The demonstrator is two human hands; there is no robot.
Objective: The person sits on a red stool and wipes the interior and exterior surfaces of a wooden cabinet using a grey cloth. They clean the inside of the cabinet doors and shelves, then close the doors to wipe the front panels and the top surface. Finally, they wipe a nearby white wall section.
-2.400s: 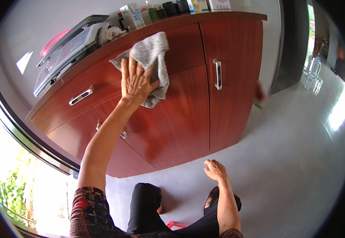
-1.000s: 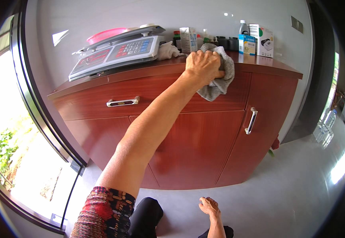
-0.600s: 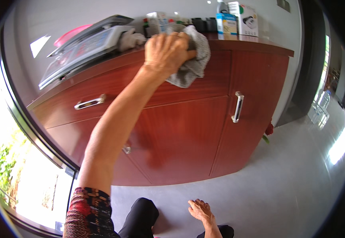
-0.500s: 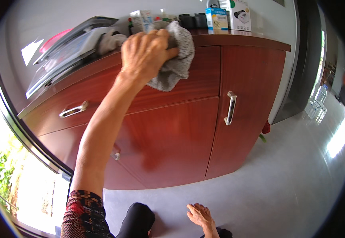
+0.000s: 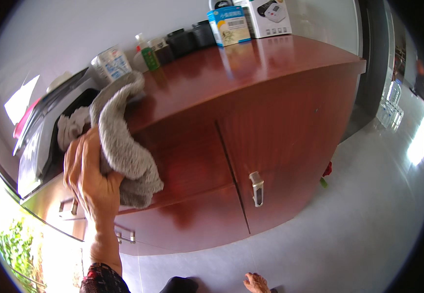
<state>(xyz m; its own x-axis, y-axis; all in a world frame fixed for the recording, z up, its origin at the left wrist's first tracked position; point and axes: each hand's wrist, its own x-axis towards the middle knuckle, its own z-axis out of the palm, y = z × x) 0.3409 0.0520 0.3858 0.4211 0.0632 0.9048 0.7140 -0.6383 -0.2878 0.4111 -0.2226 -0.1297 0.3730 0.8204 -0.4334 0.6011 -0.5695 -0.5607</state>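
Cloth (image 5: 124, 146), one grey piece, gripped by the left hand (image 5: 90, 180).
Fingers curl around it against the cabinet (image 5: 280, 127); two boxes (image 5: 229, 24) stand on top.

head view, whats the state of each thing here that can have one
left hand: closed on the grey cloth
grey cloth: bunched, draped over the cabinet's front edge
right hand: empty, low by the floor
cabinet door: shut
drawer: shut
green spray bottle: upright, capped
blue box: upright, closed
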